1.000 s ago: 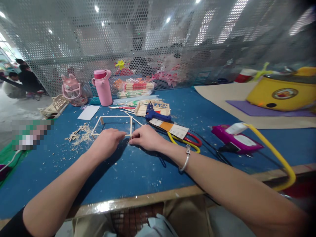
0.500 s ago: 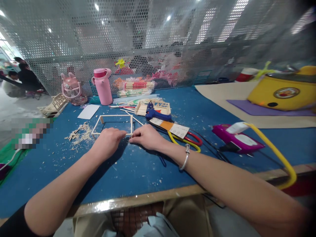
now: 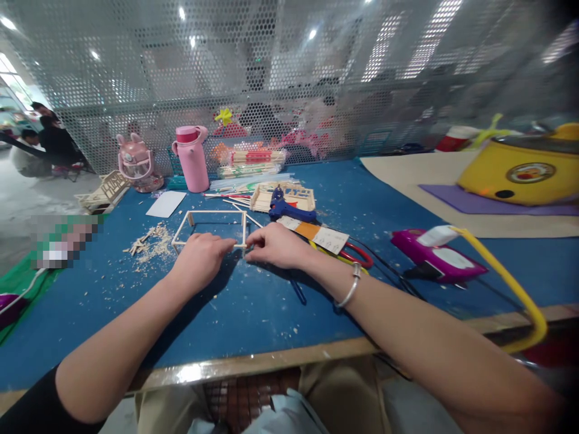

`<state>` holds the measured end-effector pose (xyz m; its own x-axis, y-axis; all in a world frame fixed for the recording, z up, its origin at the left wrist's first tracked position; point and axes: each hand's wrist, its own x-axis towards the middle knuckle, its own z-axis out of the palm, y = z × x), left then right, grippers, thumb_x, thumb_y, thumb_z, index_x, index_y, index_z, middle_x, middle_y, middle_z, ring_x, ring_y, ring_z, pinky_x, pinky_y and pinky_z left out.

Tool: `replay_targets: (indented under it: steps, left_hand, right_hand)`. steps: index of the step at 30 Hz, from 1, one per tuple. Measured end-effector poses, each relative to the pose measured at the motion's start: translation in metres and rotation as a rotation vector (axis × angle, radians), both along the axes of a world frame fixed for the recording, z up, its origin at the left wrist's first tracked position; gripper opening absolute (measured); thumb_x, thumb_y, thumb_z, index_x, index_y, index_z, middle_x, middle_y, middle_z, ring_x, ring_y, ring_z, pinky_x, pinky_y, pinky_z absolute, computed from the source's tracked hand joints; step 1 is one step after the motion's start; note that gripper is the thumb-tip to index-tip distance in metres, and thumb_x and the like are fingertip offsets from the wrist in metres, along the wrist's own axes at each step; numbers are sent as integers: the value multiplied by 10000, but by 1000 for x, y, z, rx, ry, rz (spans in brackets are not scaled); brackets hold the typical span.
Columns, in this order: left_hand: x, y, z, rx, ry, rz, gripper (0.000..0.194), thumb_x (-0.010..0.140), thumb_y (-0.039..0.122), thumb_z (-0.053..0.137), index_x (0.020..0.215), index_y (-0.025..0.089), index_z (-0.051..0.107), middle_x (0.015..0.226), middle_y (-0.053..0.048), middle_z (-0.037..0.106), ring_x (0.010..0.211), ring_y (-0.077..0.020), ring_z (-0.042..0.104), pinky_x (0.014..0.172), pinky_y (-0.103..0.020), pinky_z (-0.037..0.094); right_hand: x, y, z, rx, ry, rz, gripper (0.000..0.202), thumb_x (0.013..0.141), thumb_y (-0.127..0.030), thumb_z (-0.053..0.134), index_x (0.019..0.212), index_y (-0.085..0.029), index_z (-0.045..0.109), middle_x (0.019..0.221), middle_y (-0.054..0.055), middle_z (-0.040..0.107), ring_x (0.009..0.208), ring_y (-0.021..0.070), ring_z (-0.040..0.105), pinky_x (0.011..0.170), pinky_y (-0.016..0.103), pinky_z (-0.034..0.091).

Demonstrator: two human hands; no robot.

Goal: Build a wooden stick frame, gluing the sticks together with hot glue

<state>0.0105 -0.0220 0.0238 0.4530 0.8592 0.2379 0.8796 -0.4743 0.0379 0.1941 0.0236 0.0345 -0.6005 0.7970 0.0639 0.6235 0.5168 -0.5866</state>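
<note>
A small rectangular frame of thin wooden sticks [image 3: 217, 212] stands on the blue tabletop on short legs. My left hand [image 3: 204, 256] is closed over its near side, index finger stretched along the front stick to the near right corner. At that same corner my right hand [image 3: 278, 246] pinches the wood with thumb and fingertips. A silver bracelet circles my right wrist. Beyond my right hand lie a blue glue gun [image 3: 289, 208] and a white and orange card [image 3: 314, 234], which partly covers scissors with red and yellow handles [image 3: 359, 256].
Wood chips [image 3: 154, 244] lie left of the frame. Behind are a pink thermos [image 3: 192, 163], a pink bottle [image 3: 138, 166], a wooden stick model [image 3: 257, 199] and packs of sticks [image 3: 253, 158]. To the right sit a purple tool [image 3: 441, 256] with a yellow strap and a yellow pot [image 3: 520, 172].
The view has shifted slightly. My right hand's fingertips have eased a little away from my left fingertip at the frame's corner. The frame stays in place.
</note>
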Motion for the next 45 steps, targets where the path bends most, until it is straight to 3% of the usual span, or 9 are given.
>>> replay_targets:
  steps: [8, 13, 18, 23, 26, 32, 37, 42, 45]
  left_hand:
    - [-11, -4, 15, 61, -291, -11, 298, 833, 263, 457, 1088, 193, 595, 987, -83, 666, 896, -208, 580, 838, -364, 395]
    - [-69, -7, 39, 335, -859, 520, 373, 844, 401, 385, 1088, 196, 580, 884, -52, 664, 701, -153, 576, 595, -253, 436]
    - [-87, -1, 21, -244, -899, 568, 477, 747, 466, 515, 1095, 140, 546, 797, -48, 658, 491, -96, 500, 458, -218, 384]
    - [-58, -10, 16, -455, -1005, 523, 505, 718, 408, 570, 1120, 110, 511, 596, -8, 603, 488, -110, 532, 510, -226, 443]
    - [-52, -19, 22, -466, -911, 597, 498, 748, 423, 528, 1145, 125, 497, 672, -45, 646, 502, -139, 566, 510, -259, 461]
    - [-61, -6, 31, 60, -418, 585, 453, 859, 377, 321, 1153, 118, 547, 1157, -120, 597, 1076, -244, 536, 923, -369, 407]
    - [-40, 3, 36, -16, -165, 480, 502, 890, 376, 242, 1311, 146, 389, 1434, -102, 295, 1321, -319, 217, 1008, -583, 230]
    - [-8, 8, 45, 86, -120, 491, 509, 900, 419, 191, 1355, 223, 312, 1472, -54, 204, 1347, -319, 119, 996, -642, 174]
    - [-1, 22, 39, -56, -2, 474, 583, 881, 505, 149, 1383, 230, 258, 1483, -65, 155, 1339, -375, 81, 959, -697, 134]
  right_hand:
    - [11, -4, 13, 349, 163, 147, 262, 728, -145, 452, 852, -147, 683, 720, 22, 624, 574, 79, 478, 560, 210, 351]
    - [11, 1, 9, 358, 249, 16, 198, 749, -177, 451, 816, -126, 631, 578, -9, 542, 483, 73, 401, 499, 211, 310]
    - [9, 4, 7, 270, 266, -42, 204, 801, -306, 460, 789, -146, 586, 554, -17, 487, 481, 81, 369, 493, 228, 292]
    - [6, 1, 5, 243, 223, -21, 230, 826, -335, 448, 832, -154, 591, 585, -12, 512, 495, 83, 377, 509, 234, 299]
    - [7, 2, 4, 261, 219, -24, 267, 846, -360, 416, 844, -158, 590, 615, -3, 535, 539, 95, 417, 537, 233, 315]
    - [12, 8, 7, 309, 294, -75, 307, 870, -355, 364, 788, -152, 579, 654, 20, 576, 616, 118, 497, 604, 235, 349]
    - [16, 12, 11, 360, 320, -163, 249, 835, -291, 402, 757, -149, 592, 625, 12, 575, 577, 115, 489, 585, 232, 343]
    - [18, 14, 13, 395, 340, -202, 248, 825, -296, 427, 715, -151, 596, 635, 15, 585, 595, 117, 496, 601, 233, 345]
    - [18, 14, 13, 393, 341, -214, 254, 822, -310, 430, 714, -152, 598, 633, 15, 588, 590, 118, 494, 589, 235, 342]
